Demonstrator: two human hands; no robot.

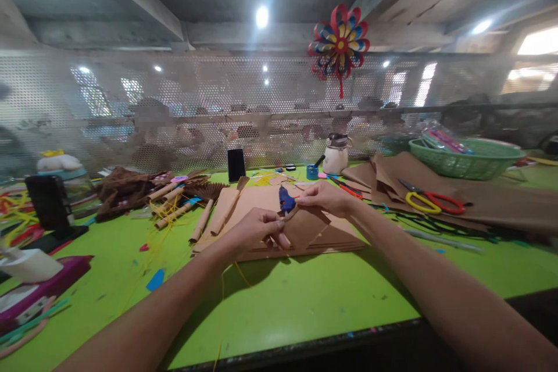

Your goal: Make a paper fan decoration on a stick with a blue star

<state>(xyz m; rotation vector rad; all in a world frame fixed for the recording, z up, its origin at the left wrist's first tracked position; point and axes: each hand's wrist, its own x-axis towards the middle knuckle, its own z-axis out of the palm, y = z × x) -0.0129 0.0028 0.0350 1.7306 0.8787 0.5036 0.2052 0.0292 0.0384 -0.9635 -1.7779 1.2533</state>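
My left hand [257,228] is closed in a pinch on the near edge of a folded brown paper piece [307,226]. My right hand [325,196] pinches the same piece at its upper edge, right beside a blue glue gun [285,200] that stands behind it. The piece rests over a stack of brown cardboard sheets [335,238] on the green table [279,296]. Both forearms reach in from the near edge.
Rolled brown paper tubes [201,221] and yellow strips lie to the left, near a black phone on a stand [47,203]. Yellow and red scissors [429,200] rest on brown sheets at right, beside a green basket [468,158]. A perforated screen [196,110] backs the table, with people behind it.
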